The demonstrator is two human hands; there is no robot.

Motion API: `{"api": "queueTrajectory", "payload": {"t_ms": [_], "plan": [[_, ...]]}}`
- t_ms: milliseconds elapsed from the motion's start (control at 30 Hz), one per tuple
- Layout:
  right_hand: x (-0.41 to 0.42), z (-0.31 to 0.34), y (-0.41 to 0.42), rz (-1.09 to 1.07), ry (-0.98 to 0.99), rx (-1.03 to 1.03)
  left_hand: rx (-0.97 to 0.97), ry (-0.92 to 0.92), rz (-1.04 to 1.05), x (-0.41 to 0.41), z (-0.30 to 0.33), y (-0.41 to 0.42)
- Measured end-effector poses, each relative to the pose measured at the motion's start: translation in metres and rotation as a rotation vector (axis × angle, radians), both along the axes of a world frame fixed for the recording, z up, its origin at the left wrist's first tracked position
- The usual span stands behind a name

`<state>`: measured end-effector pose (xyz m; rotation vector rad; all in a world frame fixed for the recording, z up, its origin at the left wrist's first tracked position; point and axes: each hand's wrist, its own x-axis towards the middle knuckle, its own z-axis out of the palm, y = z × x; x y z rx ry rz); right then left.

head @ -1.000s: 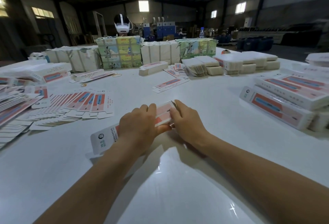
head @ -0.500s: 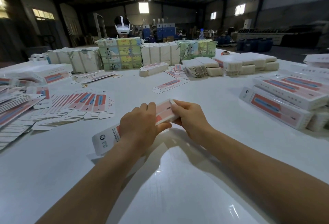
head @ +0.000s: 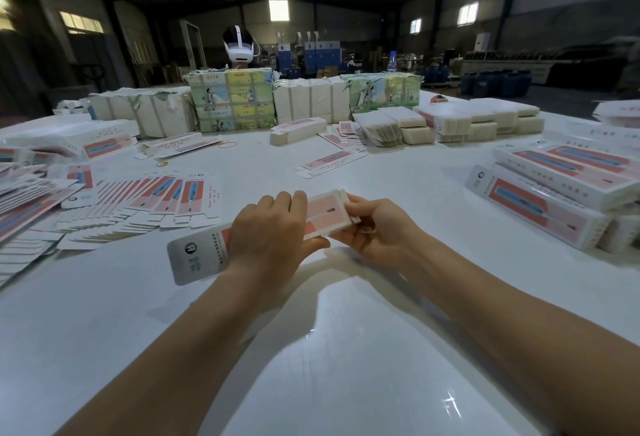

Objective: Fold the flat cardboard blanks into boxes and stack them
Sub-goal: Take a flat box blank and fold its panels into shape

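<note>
At the near middle of the table: a half-formed box (head: 322, 215) is held just above the white table (head: 346, 349), gripped by both hands.
Left hand (head: 268, 233): fingers are curled over the top of the box and the thumb is tucked beneath, so its middle is clasped.
Right hand (head: 377, 229): the far end of the box is pinched and its end flaps (head: 348, 205) are being worked by the fingertips.
Change: a second ago the blank was pressed low against the table; it has since been lifted and opened into a sleeve, and the right hand has turned to the end.
Meaning: the body is judged to be formed, with the end closure left to be tucked before stacking.
To the left: flat blanks (head: 162, 200) are fanned out in an overlapping row, well apart from the hands.
To the right: finished boxes (head: 554, 193) are stacked, presumably where this one goes.
Ahead: a lone blank (head: 330, 163) lies between the hands and the far bundles (head: 232, 99).
Far edge: a person in a headset (head: 239, 46) is seated behind the bundles.
Obstruction: nothing is seen lying between the held box and the stack.
</note>
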<state>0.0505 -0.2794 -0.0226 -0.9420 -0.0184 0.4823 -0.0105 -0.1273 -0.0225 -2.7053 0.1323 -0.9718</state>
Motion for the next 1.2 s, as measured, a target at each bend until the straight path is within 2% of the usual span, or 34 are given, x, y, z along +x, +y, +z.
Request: {"api": "queueTrajectory", "payload": {"t_ms": [133, 267, 367, 433, 533, 600, 700, 767, 900, 1000, 1067, 1133, 1200], "plan": [[-0.001, 0.0, 0.0, -0.025, -0.055, -0.079, 0.002, -0.006, 0.003, -0.002, 0.001, 0.0], [-0.009, -0.002, 0.009, -0.174, -0.203, -0.302, 0.092, -0.055, 0.036, -0.003, 0.003, -0.003], [-0.018, -0.005, 0.016, -0.38, -0.531, -0.584, 0.081, -0.067, 0.048, -0.003, 0.002, -0.009], [-0.025, -0.007, 0.019, -0.444, -0.761, -0.727, 0.032, -0.061, 0.061, -0.003, 0.003, -0.013], [-0.03, -0.01, 0.02, -0.446, -0.927, -0.84, -0.025, -0.057, 0.072, -0.005, 0.002, -0.011], [-0.029, -0.009, 0.02, -0.422, -0.933, -0.843, -0.052, -0.031, 0.079, -0.006, 0.002, -0.011], [-0.025, -0.006, 0.018, -0.374, -0.792, -0.709, -0.067, -0.015, 0.092, -0.004, 0.002, -0.013], [-0.022, -0.005, 0.016, -0.404, -0.749, -0.691, -0.033, -0.022, 0.102, 0.0, -0.001, -0.016], [-0.026, -0.01, 0.016, -0.509, -0.928, -0.854, -0.055, -0.051, 0.062, -0.006, 0.003, -0.023], [-0.029, -0.011, 0.018, -0.523, -0.977, -0.88, -0.035, -0.105, 0.069, -0.008, 0.004, -0.023], [-0.028, -0.009, 0.019, -0.459, -0.925, -0.818, -0.086, -0.046, 0.081, -0.007, 0.004, -0.019], [-0.026, -0.005, 0.018, -0.347, -0.792, -0.658, -0.148, -0.02, 0.116, -0.001, 0.001, -0.013], [-0.024, -0.003, 0.017, -0.324, -0.757, -0.649, -0.199, -0.023, 0.124, 0.001, 0.001, -0.008]]}}
